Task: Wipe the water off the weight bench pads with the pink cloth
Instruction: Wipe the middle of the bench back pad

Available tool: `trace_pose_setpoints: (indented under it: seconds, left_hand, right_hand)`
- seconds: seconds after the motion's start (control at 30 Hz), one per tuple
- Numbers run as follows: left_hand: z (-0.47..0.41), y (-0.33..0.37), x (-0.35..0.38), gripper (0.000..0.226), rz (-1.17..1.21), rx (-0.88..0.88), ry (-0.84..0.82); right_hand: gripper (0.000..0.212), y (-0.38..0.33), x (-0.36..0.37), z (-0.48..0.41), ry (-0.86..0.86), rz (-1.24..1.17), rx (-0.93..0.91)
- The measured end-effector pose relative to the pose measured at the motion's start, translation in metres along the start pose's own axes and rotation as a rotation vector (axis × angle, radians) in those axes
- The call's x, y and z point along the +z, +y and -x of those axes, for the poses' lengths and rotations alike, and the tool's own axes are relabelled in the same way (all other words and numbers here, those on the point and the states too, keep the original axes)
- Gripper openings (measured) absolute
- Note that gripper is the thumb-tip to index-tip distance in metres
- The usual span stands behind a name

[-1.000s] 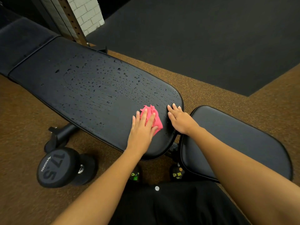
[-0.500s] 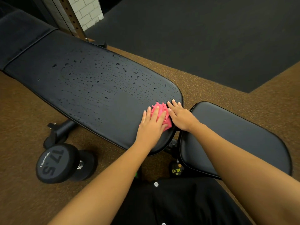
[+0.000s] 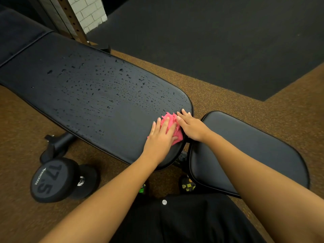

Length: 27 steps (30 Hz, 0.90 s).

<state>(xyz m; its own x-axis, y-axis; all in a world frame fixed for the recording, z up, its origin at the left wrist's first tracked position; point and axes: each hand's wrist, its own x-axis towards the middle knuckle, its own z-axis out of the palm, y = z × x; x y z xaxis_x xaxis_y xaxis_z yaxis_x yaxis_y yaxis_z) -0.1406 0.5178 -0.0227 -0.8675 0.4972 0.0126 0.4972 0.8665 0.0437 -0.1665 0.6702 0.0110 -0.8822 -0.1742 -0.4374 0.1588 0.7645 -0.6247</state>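
Observation:
A long black back pad (image 3: 91,95) of the weight bench stretches from upper left to centre, dotted with water drops. The shorter seat pad (image 3: 254,151) lies to its right and looks dry. A crumpled pink cloth (image 3: 171,120) sits near the back pad's right end. My left hand (image 3: 160,137) lies flat on the cloth, pressing it onto the pad, fingers slightly spread. My right hand (image 3: 191,127) rests flat on the pad's rounded end, its fingertips touching the cloth's right side. A strip of pad beside the cloth shows fewer drops.
A black 17.5 dumbbell (image 3: 61,179) lies on the brown floor at lower left beside the bench foot (image 3: 54,146). A rack upright (image 3: 70,16) and white brick wall (image 3: 87,13) stand at the top left. Black matting (image 3: 219,41) covers the floor beyond.
My left hand has slid the pink cloth to the right along the back pad until it meets my right hand's fingers. The right hand has stayed at the pad's end.

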Motion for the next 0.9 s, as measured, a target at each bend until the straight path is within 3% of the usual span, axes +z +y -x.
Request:
trace_pose_setpoints:
  seconds: [0.13,0.2,0.4,0.53,0.6,0.67,0.73,0.83,0.9]
  left_hand:
    - [-0.004,-0.001,-0.003,0.049,0.067,-0.030,-0.007]
    - [-0.001,0.001,-0.012,0.048,0.238,-0.081,0.040]
    - [0.001,0.011,-0.036,0.029,0.927,-0.540,0.278]
    - [0.008,0.027,-0.043,0.036,1.440,-0.694,0.166]
    - [0.010,0.031,-0.050,0.033,1.520,-0.669,0.114]
    - [0.011,0.029,-0.054,0.034,1.482,-0.613,0.082]
    - [0.011,0.022,-0.056,0.030,1.353,-0.523,0.101]
    - [0.015,0.002,-0.050,0.049,0.823,-0.351,0.155]
    - [0.019,-0.015,-0.042,0.055,0.540,-0.307,0.171]
  right_hand:
    - [0.060,-0.002,-0.003,0.008,0.060,-0.211,0.053]
    - [0.059,-0.004,0.002,0.016,0.163,-0.395,0.044]
    - [0.043,-0.023,0.030,0.043,0.367,-0.953,0.022]
    - [0.042,-0.034,0.040,0.048,0.206,-1.247,0.003]
    - [0.046,-0.037,0.039,0.049,0.160,-1.375,-0.024]
    - [0.054,-0.037,0.038,0.050,0.195,-1.417,-0.022]
    - [0.055,-0.034,0.038,0.048,0.319,-1.250,-0.002]
    - [0.054,-0.029,0.038,0.044,0.583,-0.906,0.052]
    - [0.062,-0.028,0.041,0.041,0.671,-0.782,0.040]
